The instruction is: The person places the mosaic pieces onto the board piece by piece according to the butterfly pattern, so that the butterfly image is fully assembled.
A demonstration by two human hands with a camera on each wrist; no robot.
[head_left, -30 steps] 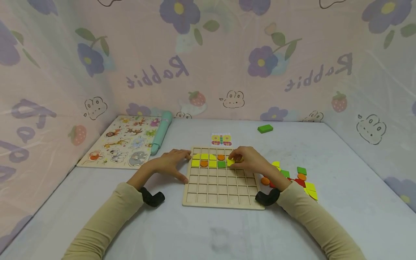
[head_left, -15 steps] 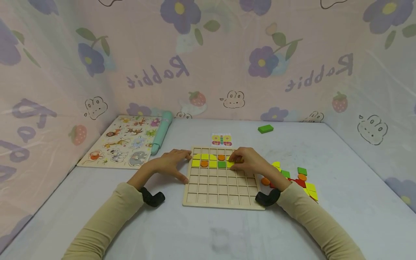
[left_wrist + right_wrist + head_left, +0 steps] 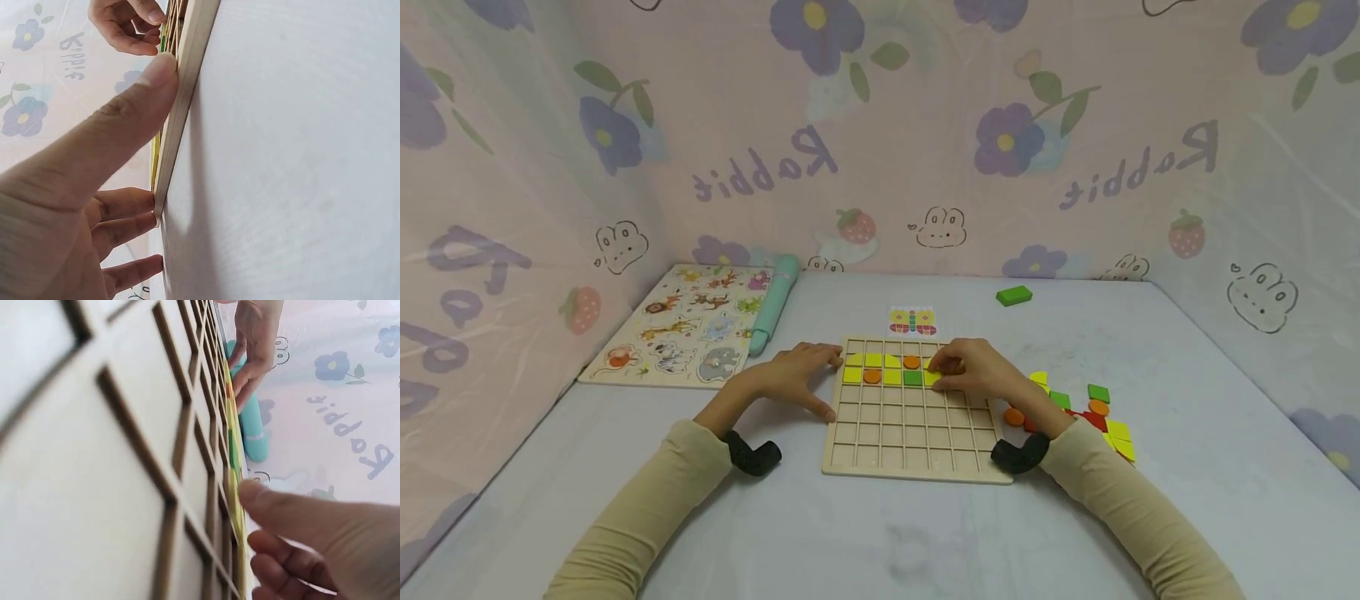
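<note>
A wooden grid board point(image 3: 880, 435) lies on the table, with yellow tiles point(image 3: 853, 375), orange discs point(image 3: 912, 362) and a green square point(image 3: 912, 378) in its upper rows. My left hand point(image 3: 793, 377) rests at the board's left side, thumb and fingers extended against its edge; the left wrist view shows the thumb point(image 3: 140, 103) along the rim. Over the right part of those rows, my right hand point(image 3: 981, 367) pinches a yellow tile point(image 3: 932, 378) with thumb and curled fingers. In the right wrist view its thumb tip point(image 3: 252, 489) is right at the yellow strip. The hand covers the cells beneath it.
Behind the board is a small butterfly pattern card point(image 3: 912, 321). Loose tiles, among them a red one point(image 3: 1094, 420), lie right of the board by the right forearm. A green block point(image 3: 1014, 296) sits farther back. At left are an animal puzzle board point(image 3: 655, 354) and a teal stick point(image 3: 772, 307).
</note>
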